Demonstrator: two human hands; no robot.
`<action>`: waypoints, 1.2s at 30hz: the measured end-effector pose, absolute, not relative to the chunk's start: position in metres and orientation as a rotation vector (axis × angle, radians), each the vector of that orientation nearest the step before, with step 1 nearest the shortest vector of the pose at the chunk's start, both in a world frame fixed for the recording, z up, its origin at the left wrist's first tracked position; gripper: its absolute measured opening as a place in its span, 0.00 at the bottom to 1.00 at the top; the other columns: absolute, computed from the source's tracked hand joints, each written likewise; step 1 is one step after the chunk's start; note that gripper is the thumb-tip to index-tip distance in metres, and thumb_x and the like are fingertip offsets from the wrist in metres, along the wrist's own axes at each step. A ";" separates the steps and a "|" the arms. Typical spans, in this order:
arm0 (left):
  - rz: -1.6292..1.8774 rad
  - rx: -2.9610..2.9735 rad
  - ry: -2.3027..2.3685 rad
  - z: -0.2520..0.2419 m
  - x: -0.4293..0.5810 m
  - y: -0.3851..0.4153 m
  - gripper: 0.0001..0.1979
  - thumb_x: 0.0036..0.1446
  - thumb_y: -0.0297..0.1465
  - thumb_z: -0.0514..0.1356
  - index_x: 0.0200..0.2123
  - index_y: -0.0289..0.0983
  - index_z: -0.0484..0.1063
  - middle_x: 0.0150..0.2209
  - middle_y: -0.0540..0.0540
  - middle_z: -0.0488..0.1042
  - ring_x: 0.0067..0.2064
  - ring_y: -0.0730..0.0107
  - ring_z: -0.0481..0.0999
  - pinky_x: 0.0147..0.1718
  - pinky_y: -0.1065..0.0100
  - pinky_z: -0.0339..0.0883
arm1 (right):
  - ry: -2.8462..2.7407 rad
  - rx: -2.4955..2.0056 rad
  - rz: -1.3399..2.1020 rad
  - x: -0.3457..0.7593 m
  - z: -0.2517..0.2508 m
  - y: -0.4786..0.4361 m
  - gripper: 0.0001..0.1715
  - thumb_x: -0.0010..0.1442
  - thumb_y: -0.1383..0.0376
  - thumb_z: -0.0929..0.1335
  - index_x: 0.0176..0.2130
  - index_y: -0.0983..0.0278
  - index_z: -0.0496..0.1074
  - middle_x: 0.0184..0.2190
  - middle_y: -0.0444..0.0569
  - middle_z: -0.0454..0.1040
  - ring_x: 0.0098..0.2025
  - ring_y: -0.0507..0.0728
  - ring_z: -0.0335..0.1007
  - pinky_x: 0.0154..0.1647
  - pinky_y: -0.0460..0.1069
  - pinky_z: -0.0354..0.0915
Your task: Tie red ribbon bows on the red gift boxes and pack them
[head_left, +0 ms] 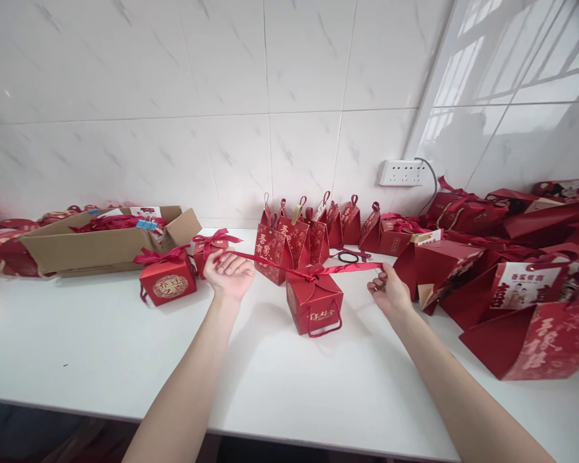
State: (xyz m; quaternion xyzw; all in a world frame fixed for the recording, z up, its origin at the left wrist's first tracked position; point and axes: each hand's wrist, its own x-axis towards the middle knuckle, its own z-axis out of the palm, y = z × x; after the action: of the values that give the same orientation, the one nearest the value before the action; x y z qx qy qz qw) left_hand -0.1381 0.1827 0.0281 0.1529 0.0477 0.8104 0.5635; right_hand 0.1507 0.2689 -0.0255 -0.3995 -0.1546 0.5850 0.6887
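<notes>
A small red gift box with gold characters stands on the white table between my hands. A red ribbon is knotted on its top and stretched out taut to both sides. My left hand is closed on the ribbon's left end, palm turned up. My right hand pinches the ribbon's right end. Two finished red boxes with ribbon bows stand just left of my left hand.
An open cardboard carton with red items lies at the back left. A row of red triangular pouches stands against the tiled wall. Red paper bags crowd the right side. A wall socket is above them. A black ring lies behind the box.
</notes>
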 end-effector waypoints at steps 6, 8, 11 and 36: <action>1.933 0.298 0.125 0.029 -0.139 0.182 0.14 0.48 0.27 0.52 0.14 0.37 0.52 0.06 0.60 0.52 0.08 0.86 0.54 0.10 0.82 0.50 | -0.380 -0.900 1.287 0.152 -0.026 0.269 0.14 0.54 0.65 0.68 0.24 0.63 0.58 0.15 0.34 0.56 0.14 0.43 0.49 0.15 0.41 0.54; 1.943 0.298 0.148 0.029 -0.139 0.184 0.15 0.50 0.31 0.53 0.15 0.37 0.52 0.07 0.60 0.50 0.09 0.86 0.53 0.10 0.82 0.49 | -0.405 -0.892 1.262 0.153 -0.025 0.269 0.15 0.57 0.61 0.65 0.25 0.62 0.56 0.16 0.34 0.56 0.14 0.44 0.49 0.15 0.41 0.54; 2.070 0.385 0.429 0.029 -0.138 0.189 0.16 0.52 0.38 0.51 0.17 0.38 0.53 0.09 0.59 0.49 0.10 0.84 0.52 0.10 0.79 0.47 | -0.474 -0.860 1.179 0.155 -0.022 0.268 0.17 0.59 0.54 0.60 0.26 0.61 0.53 0.17 0.35 0.55 0.15 0.45 0.50 0.16 0.42 0.55; 1.178 1.909 1.252 0.010 -0.084 0.185 0.06 0.54 0.35 0.59 0.29 0.38 0.71 0.49 0.43 0.72 0.52 0.58 0.70 0.53 0.57 0.59 | -1.548 -0.853 1.316 0.116 -0.021 0.227 0.25 0.51 0.43 0.68 0.34 0.62 0.66 0.25 0.43 0.70 0.25 0.52 0.65 0.24 0.46 0.60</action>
State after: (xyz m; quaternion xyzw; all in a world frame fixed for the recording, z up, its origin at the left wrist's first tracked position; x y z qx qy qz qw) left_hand -0.0839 0.1852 0.0098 0.7128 0.4677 0.4400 0.2823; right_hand 0.1162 0.2269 -0.0210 -0.3451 -0.6267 0.5328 0.4518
